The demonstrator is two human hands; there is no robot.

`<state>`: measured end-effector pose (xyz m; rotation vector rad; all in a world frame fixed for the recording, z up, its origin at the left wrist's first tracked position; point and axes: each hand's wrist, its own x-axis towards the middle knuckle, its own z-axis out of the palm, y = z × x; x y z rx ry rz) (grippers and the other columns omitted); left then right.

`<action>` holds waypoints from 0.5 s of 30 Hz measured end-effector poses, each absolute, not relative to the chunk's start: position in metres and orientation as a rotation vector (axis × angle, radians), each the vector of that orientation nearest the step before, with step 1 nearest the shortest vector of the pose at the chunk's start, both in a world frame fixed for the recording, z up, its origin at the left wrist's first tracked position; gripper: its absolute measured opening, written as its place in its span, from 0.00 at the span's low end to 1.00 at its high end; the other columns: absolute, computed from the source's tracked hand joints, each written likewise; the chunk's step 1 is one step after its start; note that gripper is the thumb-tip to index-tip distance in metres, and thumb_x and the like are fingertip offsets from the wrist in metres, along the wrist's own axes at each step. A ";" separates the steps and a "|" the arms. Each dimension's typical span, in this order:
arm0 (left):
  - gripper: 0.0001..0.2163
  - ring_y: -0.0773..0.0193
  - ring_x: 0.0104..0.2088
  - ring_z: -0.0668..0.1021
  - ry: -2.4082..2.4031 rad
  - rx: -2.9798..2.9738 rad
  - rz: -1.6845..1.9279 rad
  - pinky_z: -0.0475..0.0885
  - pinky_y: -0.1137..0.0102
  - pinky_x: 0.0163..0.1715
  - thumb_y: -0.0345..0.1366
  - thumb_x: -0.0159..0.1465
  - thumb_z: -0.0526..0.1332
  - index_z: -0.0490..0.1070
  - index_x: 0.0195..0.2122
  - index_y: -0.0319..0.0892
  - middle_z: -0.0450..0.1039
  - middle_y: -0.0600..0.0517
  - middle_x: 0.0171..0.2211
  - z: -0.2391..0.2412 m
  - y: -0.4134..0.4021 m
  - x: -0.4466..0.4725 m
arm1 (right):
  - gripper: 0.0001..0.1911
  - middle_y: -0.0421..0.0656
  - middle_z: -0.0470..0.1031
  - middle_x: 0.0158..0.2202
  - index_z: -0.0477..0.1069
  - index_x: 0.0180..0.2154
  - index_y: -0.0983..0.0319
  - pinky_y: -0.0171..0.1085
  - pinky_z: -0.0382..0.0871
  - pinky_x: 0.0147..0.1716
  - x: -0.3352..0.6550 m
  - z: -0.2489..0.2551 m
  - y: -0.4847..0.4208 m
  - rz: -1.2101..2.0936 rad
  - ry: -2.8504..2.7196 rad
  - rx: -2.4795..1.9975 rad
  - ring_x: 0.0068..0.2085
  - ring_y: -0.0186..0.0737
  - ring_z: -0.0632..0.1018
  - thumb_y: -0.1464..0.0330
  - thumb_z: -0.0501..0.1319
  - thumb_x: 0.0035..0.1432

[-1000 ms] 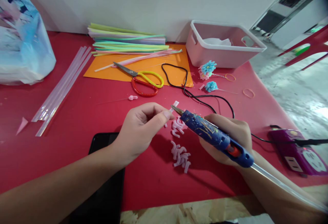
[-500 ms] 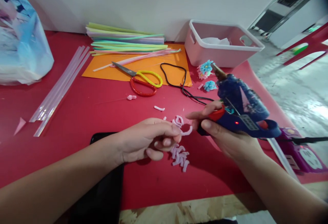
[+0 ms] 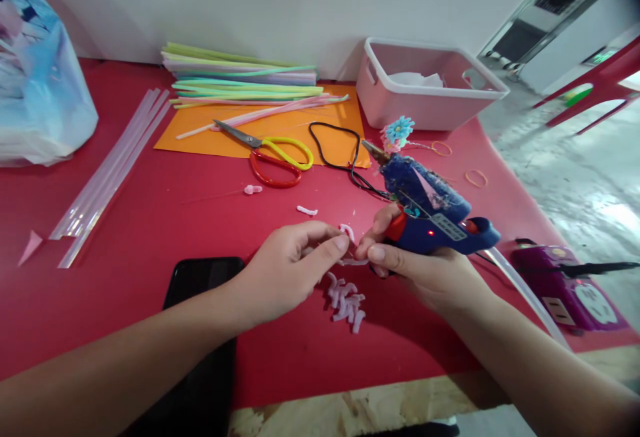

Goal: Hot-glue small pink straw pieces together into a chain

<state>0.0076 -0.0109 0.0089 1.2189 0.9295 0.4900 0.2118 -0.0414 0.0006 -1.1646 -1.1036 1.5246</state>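
Pink straw piece (image 3: 347,230) is being pinched over the worktop (image 3: 150,224) by your left hand (image 3: 287,267); your right hand (image 3: 425,276) is gripping the glue gun (image 3: 435,214) and steadying the piece, so hold the nozzle (image 3: 373,150) tilted away.

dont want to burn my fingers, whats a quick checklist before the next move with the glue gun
1. Glue gun gripped in right hand: ok.
2. Nozzle points away from both hands: ok.
3. Pink piece pinched in left hand fingers: ok.
4. Glue on that piece: cannot tell.
5. Pile of pink pieces close below the hands: ok.
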 end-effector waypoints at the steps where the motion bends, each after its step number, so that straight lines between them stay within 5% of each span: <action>1: 0.12 0.75 0.15 0.62 0.927 1.362 0.570 0.57 0.79 0.13 0.44 0.67 0.60 0.76 0.37 0.41 0.64 0.59 0.19 0.008 -0.013 0.007 | 0.11 0.34 0.79 0.29 0.75 0.34 0.58 0.27 0.70 0.27 0.210 0.001 -0.041 1.533 -1.049 -1.172 0.27 0.27 0.74 0.65 0.75 0.52; 6: 0.10 0.74 0.22 0.71 0.912 1.866 0.881 0.67 0.79 0.22 0.36 0.59 0.71 0.79 0.40 0.40 0.78 0.55 0.28 0.002 -0.018 0.003 | 0.15 0.36 0.80 0.27 0.74 0.35 0.58 0.27 0.69 0.25 0.206 0.000 -0.040 1.603 -0.856 -1.169 0.25 0.28 0.74 0.65 0.76 0.49; 15: 0.02 0.75 0.24 0.76 0.868 2.059 1.014 0.69 0.81 0.27 0.30 0.63 0.68 0.79 0.37 0.39 0.82 0.54 0.32 -0.002 -0.018 0.003 | 0.16 0.37 0.81 0.28 0.73 0.34 0.59 0.28 0.71 0.28 0.204 0.003 -0.039 1.653 -0.800 -1.109 0.26 0.28 0.76 0.67 0.77 0.47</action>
